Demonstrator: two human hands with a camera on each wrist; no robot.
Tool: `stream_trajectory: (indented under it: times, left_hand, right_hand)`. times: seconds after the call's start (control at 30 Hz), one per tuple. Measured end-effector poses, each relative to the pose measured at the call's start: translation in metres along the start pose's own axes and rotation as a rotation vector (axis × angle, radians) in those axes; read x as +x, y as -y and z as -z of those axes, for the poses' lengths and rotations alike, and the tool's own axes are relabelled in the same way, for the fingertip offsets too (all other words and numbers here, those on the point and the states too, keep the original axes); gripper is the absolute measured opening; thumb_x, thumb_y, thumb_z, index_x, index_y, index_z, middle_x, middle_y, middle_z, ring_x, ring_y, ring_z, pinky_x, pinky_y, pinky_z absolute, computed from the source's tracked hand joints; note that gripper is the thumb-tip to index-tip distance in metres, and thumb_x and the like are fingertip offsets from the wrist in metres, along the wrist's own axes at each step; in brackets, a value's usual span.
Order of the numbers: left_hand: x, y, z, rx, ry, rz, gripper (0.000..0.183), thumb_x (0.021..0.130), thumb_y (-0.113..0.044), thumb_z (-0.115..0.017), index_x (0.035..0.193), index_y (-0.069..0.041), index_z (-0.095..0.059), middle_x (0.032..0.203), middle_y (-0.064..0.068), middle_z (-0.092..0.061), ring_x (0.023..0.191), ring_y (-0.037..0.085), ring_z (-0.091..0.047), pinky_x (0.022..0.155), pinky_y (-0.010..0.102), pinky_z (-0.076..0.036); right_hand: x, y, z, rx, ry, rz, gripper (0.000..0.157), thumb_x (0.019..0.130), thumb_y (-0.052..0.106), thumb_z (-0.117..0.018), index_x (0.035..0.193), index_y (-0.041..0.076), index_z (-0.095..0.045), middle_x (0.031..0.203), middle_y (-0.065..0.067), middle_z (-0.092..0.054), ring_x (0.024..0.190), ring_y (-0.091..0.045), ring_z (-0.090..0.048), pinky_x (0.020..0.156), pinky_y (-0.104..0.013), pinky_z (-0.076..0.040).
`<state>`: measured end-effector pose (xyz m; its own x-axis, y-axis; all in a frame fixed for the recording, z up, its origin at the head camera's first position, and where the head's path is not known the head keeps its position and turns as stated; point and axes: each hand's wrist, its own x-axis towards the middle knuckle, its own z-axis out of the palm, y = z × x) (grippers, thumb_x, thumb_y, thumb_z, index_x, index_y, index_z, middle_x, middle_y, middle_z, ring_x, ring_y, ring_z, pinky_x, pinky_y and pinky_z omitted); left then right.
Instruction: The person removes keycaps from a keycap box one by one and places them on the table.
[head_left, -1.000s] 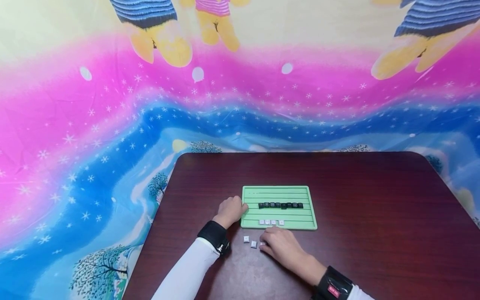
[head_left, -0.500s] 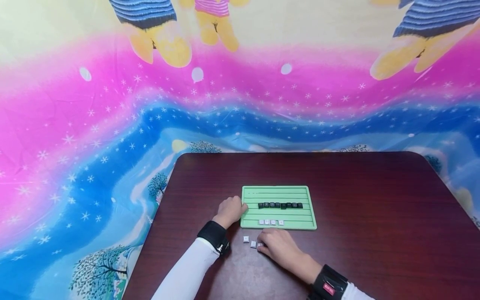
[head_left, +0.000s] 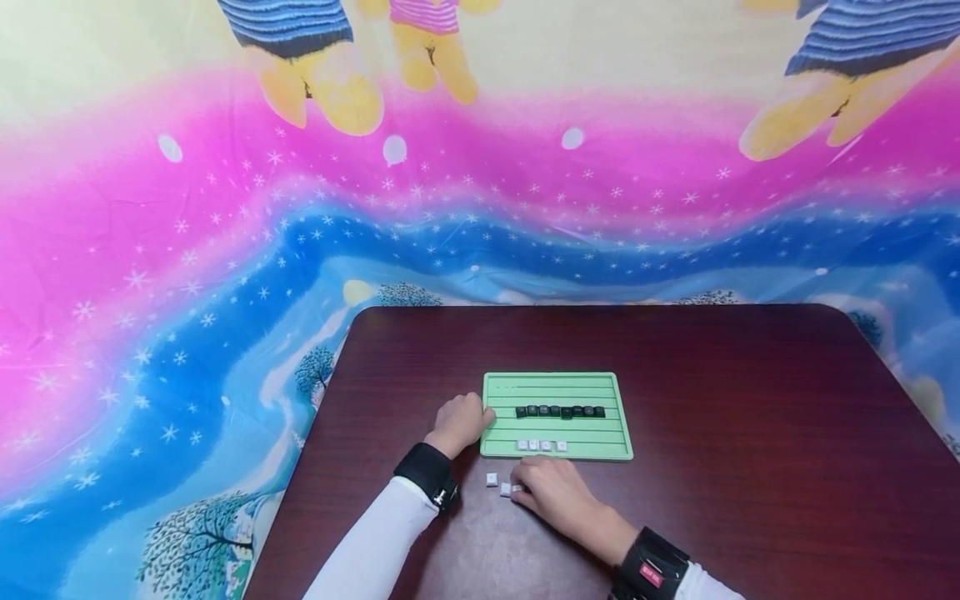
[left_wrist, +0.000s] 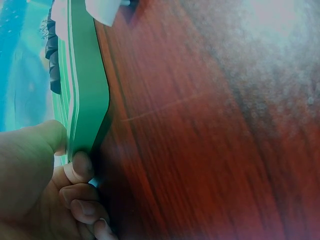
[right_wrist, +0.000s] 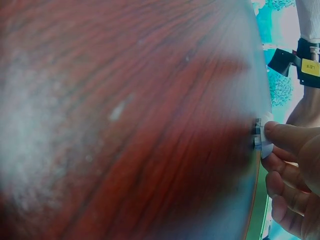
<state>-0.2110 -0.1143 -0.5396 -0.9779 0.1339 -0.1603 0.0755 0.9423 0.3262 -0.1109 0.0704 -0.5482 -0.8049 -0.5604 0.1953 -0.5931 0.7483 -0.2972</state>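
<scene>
My left hand (head_left: 459, 422) grips the left edge of a light green ridged tray (head_left: 555, 380). In the left wrist view its thumb (left_wrist: 52, 134) lies over the rim and the index finger curls against the corner from outside. My right hand (head_left: 562, 493), just in front of the tray, pinches a white keycap (right_wrist: 267, 144) between thumb and fingers. That keycap is mostly covered by the fingertips in the head view. Left of it on the table lie a white keycap (head_left: 506, 490), right beside the fingertips, and another white keycap (head_left: 491, 480) farther left.
Across the tray's middle runs a row of several black keycaps (head_left: 566, 412). Several white keycaps (head_left: 545, 446) stand along its front groove, with a gap before the rightmost. The dark red wooden table (head_left: 750, 433) reaches back to a printed cloth (head_left: 480, 183).
My right hand has slid a little to the left, bringing the pinched keycap up beside the nearer loose one. The left hand stays on the tray's edge.
</scene>
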Motion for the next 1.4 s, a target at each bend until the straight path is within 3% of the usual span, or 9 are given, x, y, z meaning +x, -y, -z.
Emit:
stream_trajectory:
  times: [0.23, 1.1, 1.4]
  left_hand:
    - [-0.002, 0.001, 0.001, -0.017, 0.014, 0.003, 0.044, 0.097, -0.028, -0.057, 0.06, -0.015, -0.037, 0.056, -0.001, -0.03, 0.049, 0.019, -0.034, 0.049, 0.033, -0.028]
    - [-0.004, 0.0, 0.003, -0.008, -0.006, -0.017, 0.038, 0.095, -0.027, -0.057, 0.063, -0.014, -0.041, 0.059, 0.001, -0.038, 0.053, 0.022, -0.042, 0.051, 0.035, -0.034]
    - [0.0, 0.001, 0.001, -0.014, 0.003, -0.027, 0.038, 0.095, -0.028, -0.056, 0.063, -0.015, -0.041, 0.059, 0.001, -0.037, 0.053, 0.021, -0.041, 0.051, 0.035, -0.034]
  right_hand:
    - [0.001, 0.001, -0.001, -0.005, -0.007, 0.007, 0.013, 0.085, 0.031, -0.078, 0.081, 0.023, -0.069, 0.074, 0.012, -0.059, 0.067, -0.007, -0.058, 0.057, -0.025, -0.042]
    - [0.001, 0.0, 0.004, 0.004, -0.017, 0.013, 0.016, 0.083, 0.035, -0.08, 0.085, 0.022, -0.071, 0.075, 0.011, -0.062, 0.066, -0.005, -0.057, 0.057, -0.023, -0.042]
    - [0.002, -0.003, 0.01, 0.0, -0.046, 0.005, 0.019, 0.084, 0.037, -0.078, 0.09, 0.02, -0.073, 0.081, 0.01, -0.069, 0.071, -0.007, -0.062, 0.063, -0.026, -0.05]
